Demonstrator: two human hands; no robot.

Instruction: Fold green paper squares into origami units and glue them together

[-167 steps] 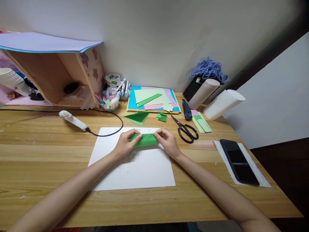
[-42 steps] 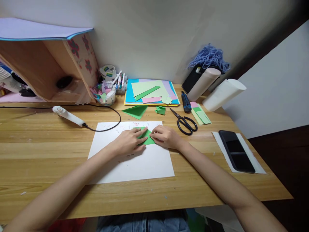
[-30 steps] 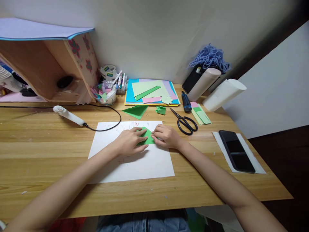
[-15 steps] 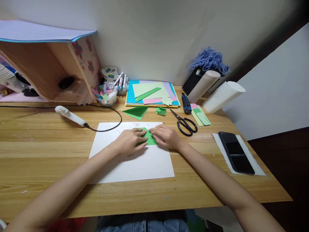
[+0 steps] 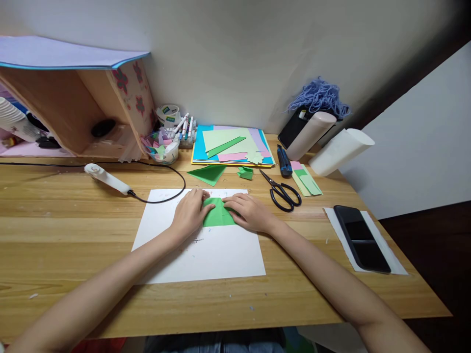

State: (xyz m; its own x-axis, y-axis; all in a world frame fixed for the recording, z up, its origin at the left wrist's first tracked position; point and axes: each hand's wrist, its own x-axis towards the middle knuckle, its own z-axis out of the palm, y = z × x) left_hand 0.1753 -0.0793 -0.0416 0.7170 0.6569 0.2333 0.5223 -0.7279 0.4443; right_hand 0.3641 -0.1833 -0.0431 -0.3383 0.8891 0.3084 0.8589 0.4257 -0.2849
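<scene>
A small folded piece of green paper (image 5: 218,216) lies on a white sheet (image 5: 200,250) in the middle of the wooden desk (image 5: 66,220). My left hand (image 5: 190,212) rests on the paper's left side, fingers curled over its upper left corner. My right hand (image 5: 247,212) presses on its right side, fingertips flat on the fold. Both hands pin the paper to the sheet.
Behind the sheet lie a green paper triangle (image 5: 208,173), a small green scrap (image 5: 246,172) and black scissors (image 5: 282,194). A stack of coloured paper (image 5: 235,147), a cup of scraps (image 5: 162,150) and markers stand at the back. A corded white tool (image 5: 106,179) lies left, a phone (image 5: 362,238) right.
The long green strip held up earlier has become a smaller folded piece lying flat. My left hand has shifted left, uncovering more of the paper; my right fingers slid along the fold.
</scene>
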